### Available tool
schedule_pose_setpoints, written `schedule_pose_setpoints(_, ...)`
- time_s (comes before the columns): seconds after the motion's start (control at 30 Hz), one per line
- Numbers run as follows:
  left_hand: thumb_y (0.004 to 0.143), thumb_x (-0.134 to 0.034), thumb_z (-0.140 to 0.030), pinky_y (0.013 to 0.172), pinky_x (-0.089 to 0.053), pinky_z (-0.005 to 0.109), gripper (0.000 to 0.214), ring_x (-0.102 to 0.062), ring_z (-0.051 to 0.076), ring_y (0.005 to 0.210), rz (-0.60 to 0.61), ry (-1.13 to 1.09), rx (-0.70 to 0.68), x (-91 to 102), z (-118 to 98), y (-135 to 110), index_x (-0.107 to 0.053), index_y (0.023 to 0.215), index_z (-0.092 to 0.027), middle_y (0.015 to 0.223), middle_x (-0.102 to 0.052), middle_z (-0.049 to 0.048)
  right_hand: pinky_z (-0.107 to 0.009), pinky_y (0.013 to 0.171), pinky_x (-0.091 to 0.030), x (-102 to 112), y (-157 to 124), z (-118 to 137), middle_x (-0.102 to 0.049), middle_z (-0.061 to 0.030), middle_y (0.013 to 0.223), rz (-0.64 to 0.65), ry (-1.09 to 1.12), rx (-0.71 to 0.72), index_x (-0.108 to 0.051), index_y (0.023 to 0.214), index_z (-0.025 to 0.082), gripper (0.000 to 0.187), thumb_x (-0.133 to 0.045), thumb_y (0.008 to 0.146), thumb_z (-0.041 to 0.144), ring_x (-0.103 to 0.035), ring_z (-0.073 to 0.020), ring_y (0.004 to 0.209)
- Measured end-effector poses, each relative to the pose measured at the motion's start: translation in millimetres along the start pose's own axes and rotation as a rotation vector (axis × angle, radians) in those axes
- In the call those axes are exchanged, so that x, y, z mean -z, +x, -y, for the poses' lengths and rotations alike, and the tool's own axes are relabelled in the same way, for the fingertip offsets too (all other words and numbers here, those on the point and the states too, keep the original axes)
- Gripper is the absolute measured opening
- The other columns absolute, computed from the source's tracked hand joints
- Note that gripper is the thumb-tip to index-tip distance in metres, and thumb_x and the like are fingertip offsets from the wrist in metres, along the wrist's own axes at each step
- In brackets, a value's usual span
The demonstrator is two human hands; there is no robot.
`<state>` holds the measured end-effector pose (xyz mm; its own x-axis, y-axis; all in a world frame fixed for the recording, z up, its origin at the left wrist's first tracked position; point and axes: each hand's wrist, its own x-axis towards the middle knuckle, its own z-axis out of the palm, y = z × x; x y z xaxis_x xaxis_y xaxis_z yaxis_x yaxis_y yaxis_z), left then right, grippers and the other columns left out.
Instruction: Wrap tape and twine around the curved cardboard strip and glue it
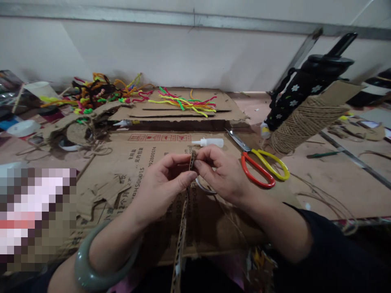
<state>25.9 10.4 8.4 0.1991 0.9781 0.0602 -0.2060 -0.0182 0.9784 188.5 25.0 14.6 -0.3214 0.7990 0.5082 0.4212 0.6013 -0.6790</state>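
Both hands meet over the work surface on a piece of corrugated cardboard [184,221], seen edge-on and reaching down toward my body. My left hand [163,189] pinches its upper end from the left, thumb and fingers closed. From the right, my right hand [220,173] grips the same end between thumb and bent fingers. A pale ring-shaped thing [205,187] shows partly beneath the right hand. Just beyond the fingers lies a small white squeeze bottle [212,142] with a thin nozzle. Scissors [249,150] with one red and one yellow handle rest right of it.
A printed cardboard sheet [104,162] covers the surface, with torn cardboard scraps [105,195] on it. Behind are colourful fuzzy stems [186,103] on another cardboard piece. A twine spool [305,122] and black flowered bottle [301,87] stand right. Pots [23,128] sit left.
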Motion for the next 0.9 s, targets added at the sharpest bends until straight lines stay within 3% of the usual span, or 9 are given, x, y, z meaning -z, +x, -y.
schedule_pose_setpoints(0.27,0.065,-0.083,-0.026,0.081,-0.056,0.033,0.026,-0.071,0.02,0.087,-0.002,-0.035,-0.001,0.0,0.3,0.0,-0.07,0.088,-0.022,0.089,-0.076,0.0029,-0.023,0.057,-0.039,0.9,-0.4,0.4,-0.056,0.0023,0.069,0.023,0.041,-0.012,-0.051,0.078,0.02,0.01,-0.053,0.087,0.025,-0.05,-0.01,0.062)
schedule_pose_setpoints(0.9,0.066,-0.082,-0.025,0.077,-0.056,0.029,0.025,-0.07,0.019,0.084,0.001,-0.06,0.002,0.2,0.6,0.6,-0.07,0.087,-0.02,0.084,-0.074,0.0012,-0.021,0.058,-0.04,0.6,0.8,-0.4,-0.055,0.0034,0.069,0.01,0.04,0.055,-0.051,0.078,0.019,0.01,-0.051,0.088,0.017,-0.049,-0.0085,0.061)
